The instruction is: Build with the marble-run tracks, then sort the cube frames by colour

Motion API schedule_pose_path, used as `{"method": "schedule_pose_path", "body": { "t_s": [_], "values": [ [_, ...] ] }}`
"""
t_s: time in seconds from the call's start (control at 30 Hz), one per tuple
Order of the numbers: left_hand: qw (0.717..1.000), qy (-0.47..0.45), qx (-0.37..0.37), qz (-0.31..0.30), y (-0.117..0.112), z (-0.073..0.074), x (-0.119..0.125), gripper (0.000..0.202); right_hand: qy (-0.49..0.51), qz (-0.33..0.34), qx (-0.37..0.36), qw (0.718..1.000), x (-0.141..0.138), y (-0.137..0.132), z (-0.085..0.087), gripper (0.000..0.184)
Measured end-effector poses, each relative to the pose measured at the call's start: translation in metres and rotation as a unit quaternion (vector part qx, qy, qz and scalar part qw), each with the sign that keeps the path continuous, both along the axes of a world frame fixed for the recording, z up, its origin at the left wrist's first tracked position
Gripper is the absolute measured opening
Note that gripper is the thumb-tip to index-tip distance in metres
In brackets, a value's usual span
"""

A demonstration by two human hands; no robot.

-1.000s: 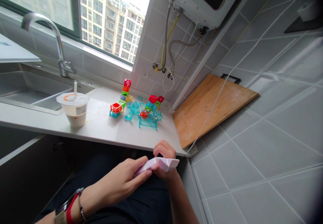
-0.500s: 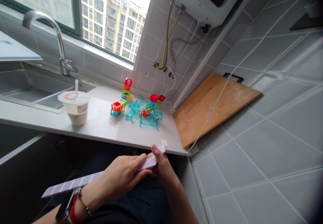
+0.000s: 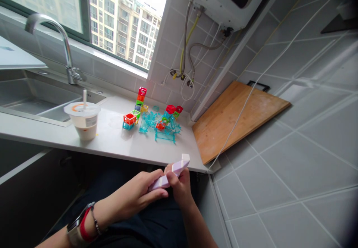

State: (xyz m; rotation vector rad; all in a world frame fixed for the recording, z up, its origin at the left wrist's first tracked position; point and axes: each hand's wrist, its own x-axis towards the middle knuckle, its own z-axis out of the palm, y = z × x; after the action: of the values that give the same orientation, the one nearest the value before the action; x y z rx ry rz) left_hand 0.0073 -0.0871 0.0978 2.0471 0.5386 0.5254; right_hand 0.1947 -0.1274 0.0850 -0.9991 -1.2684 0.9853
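Observation:
A lilac-and-white twist snake puzzle is held between both hands in front of the counter's edge. Wrapped around its lower visible part, my left hand has its thumb on top and fingers beneath. My right hand grips it closer to the upper end, thumb pressed on its face. The white end piece sticks out bent at an angle past the right hand. Whatever lies of the puzzle behind the left hand and forearm is hidden.
On the counter stand a lidded drink cup with a straw, coloured cube frames and a teal plastic frame structure. A sink is at left. A wooden board leans at right, crossed by a white cable.
The puzzle's long straight tail, seen left of my left forearm before, is out of sight now. My right thumb has moved down, and the puzzle's upper end has shifted slightly right.

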Motion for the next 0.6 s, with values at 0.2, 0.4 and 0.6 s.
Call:
{"method": "schedule_pose_path", "body": {
  "t_s": [0.2, 0.4, 0.6],
  "values": [
    [0.998, -0.028, -0.047, -0.025, -0.001, -0.007, 0.002, 0.043, 0.111, 0.064, 0.044, 0.991, 0.003, 0.009, -0.008, 0.058],
    [0.952, -0.055, -0.279, -0.114, -0.010, -0.008, 0.005, 0.050, 0.083, 0.161, 0.071, 0.981, 0.001, 0.013, 0.009, 0.057],
    [0.985, -0.084, -0.148, -0.016, -0.007, -0.003, 0.008, 0.052, 0.038, 0.179, 0.043, 0.982, -0.011, 0.009, 0.021, 0.031]
  ]
}}
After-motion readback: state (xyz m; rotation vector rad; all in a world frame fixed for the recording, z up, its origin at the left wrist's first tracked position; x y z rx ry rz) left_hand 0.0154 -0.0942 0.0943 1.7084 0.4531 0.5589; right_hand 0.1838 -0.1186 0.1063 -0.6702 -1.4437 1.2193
